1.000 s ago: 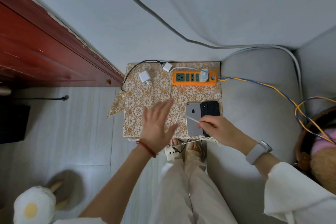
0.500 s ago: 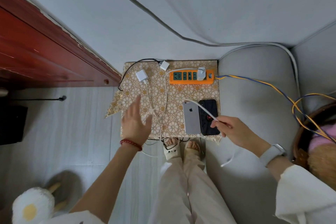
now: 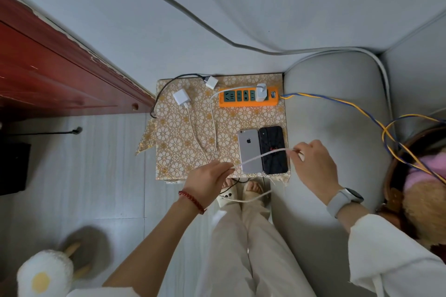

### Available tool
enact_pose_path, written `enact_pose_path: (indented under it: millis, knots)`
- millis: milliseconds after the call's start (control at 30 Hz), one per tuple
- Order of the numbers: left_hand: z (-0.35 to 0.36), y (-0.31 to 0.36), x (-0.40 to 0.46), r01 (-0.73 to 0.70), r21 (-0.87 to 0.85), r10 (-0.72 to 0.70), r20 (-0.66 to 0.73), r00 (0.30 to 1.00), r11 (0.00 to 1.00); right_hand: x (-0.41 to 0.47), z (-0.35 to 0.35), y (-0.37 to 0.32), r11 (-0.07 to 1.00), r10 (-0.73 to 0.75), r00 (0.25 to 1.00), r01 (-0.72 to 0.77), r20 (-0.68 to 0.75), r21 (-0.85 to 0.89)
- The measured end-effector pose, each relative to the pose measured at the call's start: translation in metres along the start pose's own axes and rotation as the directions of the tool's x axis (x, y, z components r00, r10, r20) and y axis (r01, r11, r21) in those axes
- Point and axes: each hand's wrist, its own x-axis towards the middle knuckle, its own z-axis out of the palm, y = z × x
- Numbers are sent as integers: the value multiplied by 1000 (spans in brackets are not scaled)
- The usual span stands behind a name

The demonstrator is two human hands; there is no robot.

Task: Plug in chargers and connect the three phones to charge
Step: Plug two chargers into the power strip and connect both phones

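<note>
A silver phone (image 3: 248,144) and a black phone (image 3: 274,142) lie face down, side by side, on the small table with a floral cloth (image 3: 183,137). An orange power strip (image 3: 241,97) at the back holds one white charger (image 3: 261,92). Two more white chargers (image 3: 181,97) (image 3: 211,82) lie unplugged at the back left. My left hand (image 3: 207,182) and my right hand (image 3: 313,164) both pinch a white cable (image 3: 261,155) stretched between them above the phones. A third phone is not in view.
A grey sofa arm (image 3: 337,108) borders the table's right side, with yellow and blue wires (image 3: 337,103) running over it. A red wooden door (image 3: 48,75) stands at the left. My slippered feet (image 3: 241,193) are under the table's near edge. A fluffy slipper (image 3: 45,275) lies on the floor.
My left hand has come back from the table's left side and taken hold of the white cable. My right hand has pulled its end further right, so the cable spans both phones.
</note>
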Motion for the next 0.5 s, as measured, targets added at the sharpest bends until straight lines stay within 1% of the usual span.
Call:
enact_pose_path:
  millis: [33, 67, 100, 133, 167, 200, 233, 267, 300, 333, 367, 433, 467, 500]
  knots:
    - [2, -3, -3, -18, 47, 19, -2, 1000, 999, 2, 1, 2, 996, 82, 996, -83, 37, 17]
    - [4, -6, -5, -33, 90, 34, -8, 999, 995, 5, 4, 2, 978, 162, 982, -173, 102, 113]
    - [7, -8, -6, -27, 117, 27, 5, 1000, 993, 9, 7, 1, 904, 251, 949, -300, 192, 305]
    - [10, -11, -8, 0, 127, -6, 49, 999, 992, 13, 9, -3, 711, 324, 892, -449, 315, 541]
    - [14, -13, -8, 37, 135, -51, 104, 993, 990, 17, 9, -6, 432, 348, 829, -557, 438, 710]
    - [19, -16, -9, 69, 152, -94, 159, 983, 986, 20, 9, -9, 152, 335, 784, -593, 523, 791]
    - [23, -20, -10, 87, 182, -125, 204, 971, 979, 23, 10, -9, -39, 329, 769, -569, 548, 822]
    - [28, -21, -9, 94, 208, -144, 240, 960, 974, 26, 14, -8, -124, 348, 768, -531, 538, 838]
    - [32, -22, -7, 94, 221, -154, 271, 950, 971, 30, 18, -8, -102, 382, 777, -503, 501, 858]
    - [37, -21, -4, 88, 231, -158, 304, 940, 969, 32, 23, -7, -15, 418, 790, -488, 449, 873]
    - [43, -20, -1, 79, 247, -164, 348, 923, 966, 34, 29, -6, 100, 443, 807, -478, 391, 873]
    - [55, -19, 9, 95, 269, -209, 434, 876, 958, 38, 44, -3, 343, 437, 847, -468, 302, 815]
    - [61, -17, 15, 131, 256, -240, 458, 856, 958, 41, 52, -1, 453, 419, 866, -460, 273, 764]
    - [67, -16, 22, 190, 221, -274, 466, 842, 957, 42, 59, 2, 535, 400, 879, -454, 260, 713]
